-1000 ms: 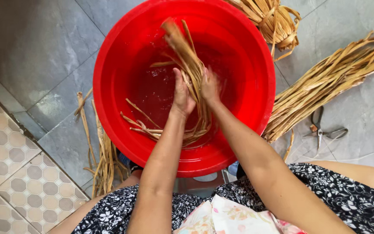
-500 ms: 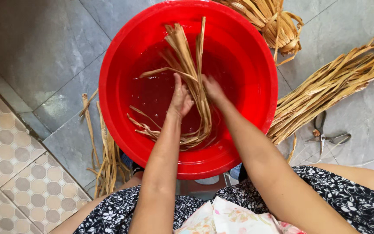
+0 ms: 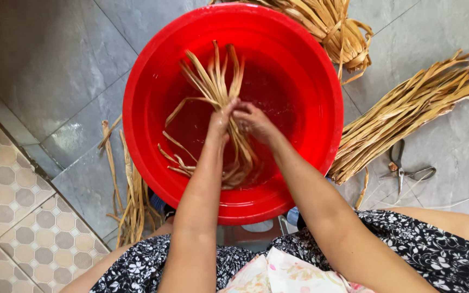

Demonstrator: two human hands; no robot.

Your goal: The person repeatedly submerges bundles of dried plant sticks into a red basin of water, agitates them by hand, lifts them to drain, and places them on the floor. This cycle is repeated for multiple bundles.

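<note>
Grip: the left hand (image 3: 219,122) and the right hand (image 3: 253,120) meet at the centre of the frame, both closed around the same bundle of tan strips (image 3: 221,95), fingers wrapped on the stalks (the knuckles nearly touch).
Bundle: the strips fan upward out of the hands toward the upper middle of the frame, while loose ends trail down and curl along the tub's lower inside.
Tub: a round red tub (image 3: 147,70) fills the middle of the frame; its floor looks wet and glossy, perhaps with shallow water, though the depth is hard to judge.
Right of frame: a long sheaf of dry strips (image 3: 413,111) lies diagonally on the grey tile floor (image 3: 44,59), its lower end touching the tub's rim.
Scissors: a pair of scissors (image 3: 405,169) lies just below that sheaf, at the right edge.
Top: a looped coil of strips (image 3: 335,30) sits just behind the tub's upper right rim.
Lower left: a thin scatter of strips (image 3: 128,187) lies beside the tub, near the patterned tile (image 3: 6,217).
Bottom: a dark floral dress (image 3: 441,255) crosses the lower edge.
</note>
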